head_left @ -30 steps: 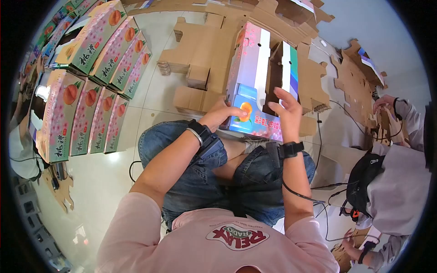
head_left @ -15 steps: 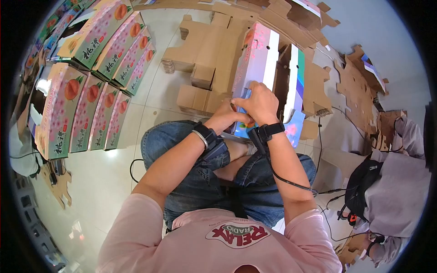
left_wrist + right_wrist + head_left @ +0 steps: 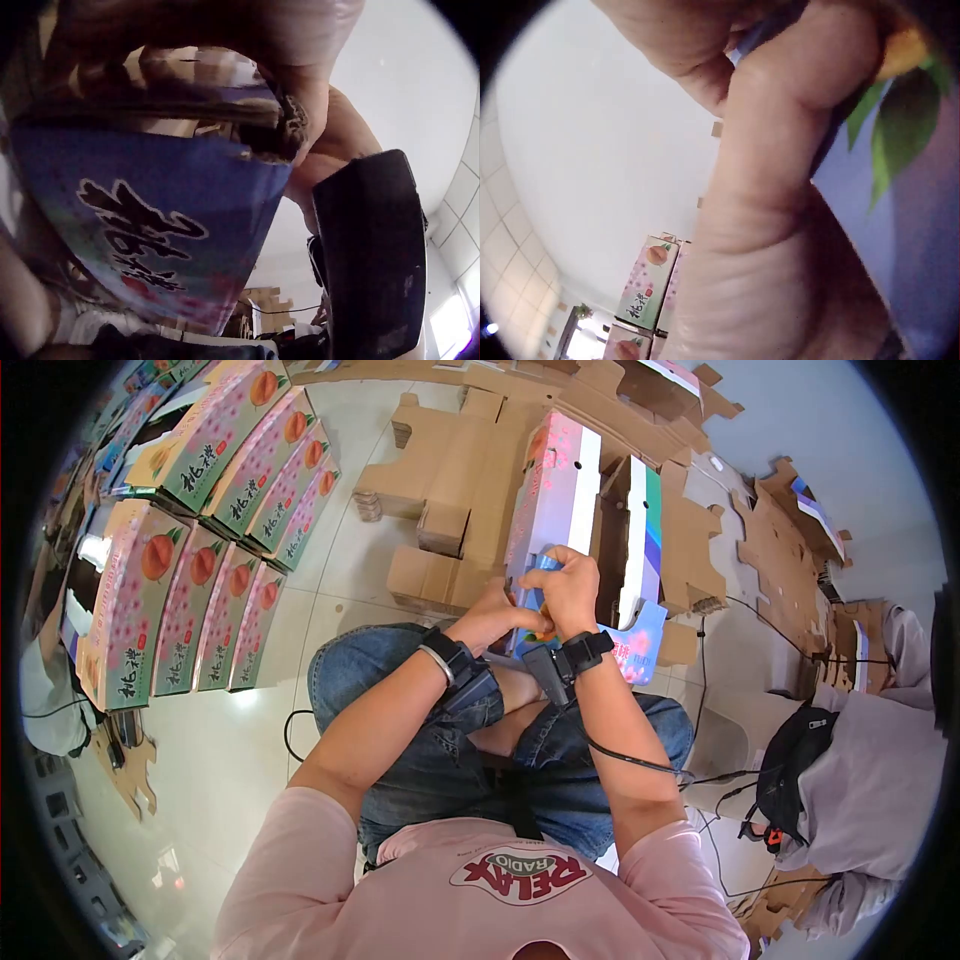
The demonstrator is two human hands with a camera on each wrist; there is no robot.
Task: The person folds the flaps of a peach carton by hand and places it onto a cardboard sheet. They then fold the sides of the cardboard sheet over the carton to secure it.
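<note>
A long printed carton point(image 3: 545, 485) with a slotted top and white flaps lies in front of the crossed legs. My left hand point(image 3: 495, 616) grips its near left corner, thumb toward the front face. Close beside it, my right hand point(image 3: 572, 597) pinches the blue printed flap point(image 3: 536, 572) at the same corner with curled fingers. Dark lettering covers the blue end panel point(image 3: 142, 225) in the left wrist view, below a layered cardboard edge. A printed orange fruit point(image 3: 906, 56) shows past my hand in the right wrist view. The fingertips are partly hidden.
Peach-printed boxes point(image 3: 140, 600) stand stacked at the left. Flattened brown cardboard point(image 3: 480, 460) lies beneath and behind the carton. Black cables point(image 3: 640, 762) run right from my right wrist, toward another person in grey point(image 3: 870, 770) with a black bag point(image 3: 795, 755).
My right hand has moved left from the carton's open slot to its near left corner, closing its spread fingers there. My left hand has stayed near that corner.
</note>
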